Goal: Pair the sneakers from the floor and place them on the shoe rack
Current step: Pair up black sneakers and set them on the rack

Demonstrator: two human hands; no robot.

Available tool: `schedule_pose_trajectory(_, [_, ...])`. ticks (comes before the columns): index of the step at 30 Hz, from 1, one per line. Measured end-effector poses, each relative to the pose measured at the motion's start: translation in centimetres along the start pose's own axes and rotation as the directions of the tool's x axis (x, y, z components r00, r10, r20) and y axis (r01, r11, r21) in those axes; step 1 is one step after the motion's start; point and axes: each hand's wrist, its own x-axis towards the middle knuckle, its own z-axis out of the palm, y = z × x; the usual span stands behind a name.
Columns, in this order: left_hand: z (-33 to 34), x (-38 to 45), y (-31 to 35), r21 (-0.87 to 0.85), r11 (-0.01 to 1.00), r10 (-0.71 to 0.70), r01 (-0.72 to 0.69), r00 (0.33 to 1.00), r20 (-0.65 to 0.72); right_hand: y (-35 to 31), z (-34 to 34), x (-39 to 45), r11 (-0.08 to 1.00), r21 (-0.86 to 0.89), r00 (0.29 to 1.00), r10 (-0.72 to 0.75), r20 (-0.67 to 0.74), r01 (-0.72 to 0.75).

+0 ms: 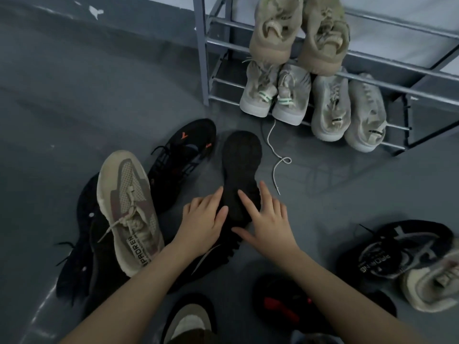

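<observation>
Black sneaker (241, 175) lies sole-up on floor (99, 90) w/ left hand (202, 225) & right hand (267, 220) flat against it, fingers straight, no grip: risk of mispairing w/ similar black shoes nearby.

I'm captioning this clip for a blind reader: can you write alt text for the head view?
Both hands, the left hand and right hand, rest with straight fingers on an upturned black sneaker lying sole-up on the grey floor. Loose black and beige sneakers lie around it; three pale beige pairs already sit on the grey metal shoe rack.
</observation>
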Motion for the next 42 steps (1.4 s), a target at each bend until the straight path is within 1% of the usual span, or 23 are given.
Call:
schedule_pose_trajectory(2, [0.1, 0.2, 0.2, -0.019, 1.0, -0.019, 0.019, 1.0, 0.013, 0.2, -0.1, 0.4, 0.999, 0.027, 0.998, -0.041, -0.056, 0.043])
schedule_pose_trajectory(5, [0.2, 0.2, 1.0, -0.102, 0.995, 0.0, 0.003, 0.999, 0.032, 0.7, 0.0, 0.1, 0.993, 0.113, 0.998, -0.028, -0.061, 0.035])
schedule_pose_trajectory(8, [0.2, 1.0, 2.8, -0.135, 0.987, 0.096, -0.09, 0.995, 0.036, 1.2, -0.3, -1.6, 0.948, 0.307, 0.996, 0.086, 0.01, -0.085])
schedule_pose_trajectory(10, [0.4, 1.6, 4.5, -0.086, 0.979, 0.191, -0.184, 0.979, 0.076, 2.1, -0.4, -3.2, 0.905, 0.388, 0.984, 0.175, 0.038, -0.176])
schedule_pose_trajectory(12, [0.9, 1.9, 5.9, -0.053, 0.966, 0.259, -0.255, 0.959, 0.116, 3.4, -0.8, -4.8, 0.886, 0.399, 0.969, 0.248, 0.02, -0.235])
schedule_pose_trajectory(14, [2.0, 2.2, 6.8, -0.053, 0.967, 0.255, -0.25, 0.956, 0.146, 4.7, -1.1, -5.8, 0.866, 0.405, 0.944, 0.329, -0.022, -0.293])
schedule_pose_trajectory(16, [3.5, 2.3, 7.1, 0.074, 0.961, 0.255, -0.266, 0.958, 0.131, 5.6, -1.3, -5.9, 0.862, 0.377, 0.915, 0.396, -0.08, -0.34])
schedule_pose_trajectory(18, [4.7, 2.3, 7.0, 0.19, 0.953, 0.214, -0.235, 0.969, 0.124, 6.0, -1.2, -5.3, 0.884, 0.304, 0.91, 0.402, -0.103, -0.356])
schedule_pose_trajectory(19, [5.1, 2.3, 6.8, 0.225, 0.953, 0.186, -0.203, 0.978, 0.098, 6.0, -1.1, -5.0, 0.893, 0.265, 0.914, 0.397, -0.081, -0.364])
schedule_pose_trajectory(22, [5.0, 2.1, 5.8, 0.318, 0.942, 0.135, -0.105, 0.988, -0.073, 5.6, -0.5, -3.8, 0.9, 0.174, 0.916, 0.401, 0.026, -0.399])
schedule_pose_trajectory(23, [4.6, 2.1, 5.3, 0.35, 0.935, 0.093, -0.055, 0.991, -0.093, 5.4, -0.2, -3.4, 0.9, 0.153, 0.913, 0.406, 0.048, -0.408])
schedule_pose_trajectory(25, [4.2, 1.9, 3.8, 0.398, 0.917, 0.003, 0.015, 0.999, -0.045, 5.0, 0.2, -2.5, 0.893, 0.127, 0.901, 0.428, 0.062, -0.433])
schedule_pose_trajectory(28, [3.7, 1.2, 2.2, 0.428, 0.901, -0.068, 0.067, 0.998, -0.013, 4.5, 0.6, -1.3, 0.866, 0.116, 0.874, 0.481, 0.065, -0.486])
schedule_pose_trajectory(30, [3.3, 1.0, 1.9, 0.412, 0.906, -0.107, 0.097, 0.994, -0.001, 4.4, 0.6, -1.0, 0.846, 0.192, 0.867, 0.491, 0.079, -0.497])
schedule_pose_trajectory(33, [2.6, 1.1, 2.3, 0.385, 0.92, -0.06, 0.07, 0.998, -0.038, 4.4, -0.2, -1.7, 0.801, 0.376, 0.874, 0.482, 0.055, -0.465])
schedule_pose_trajectory(35, [2.7, 0.9, 2.4, 0.365, 0.931, 0.003, 0.029, 0.996, -0.087, 4.3, -0.9, -2.9, 0.788, 0.433, 0.877, 0.48, 0.013, -0.438])
schedule_pose_trajectory(37, [3.2, 0.7, 2.7, 0.367, 0.93, 0.054, -0.01, 0.992, -0.111, 4.0, -1.5, -4.6, 0.787, 0.449, 0.874, 0.486, -0.031, -0.422])
schedule_pose_trajectory(39, [3.6, 0.9, 3.6, 0.365, 0.93, 0.081, -0.039, 0.992, -0.098, 4.0, -2.0, -6.1, 0.795, 0.439, 0.873, 0.486, -0.048, -0.419])
schedule_pose_trajectory(42, [3.9, 1.6, 5.5, 0.365, 0.929, 0.08, -0.064, 0.996, -0.03, 4.6, -2.5, -7.8, 0.795, 0.423, 0.87, 0.492, -0.03, -0.435])
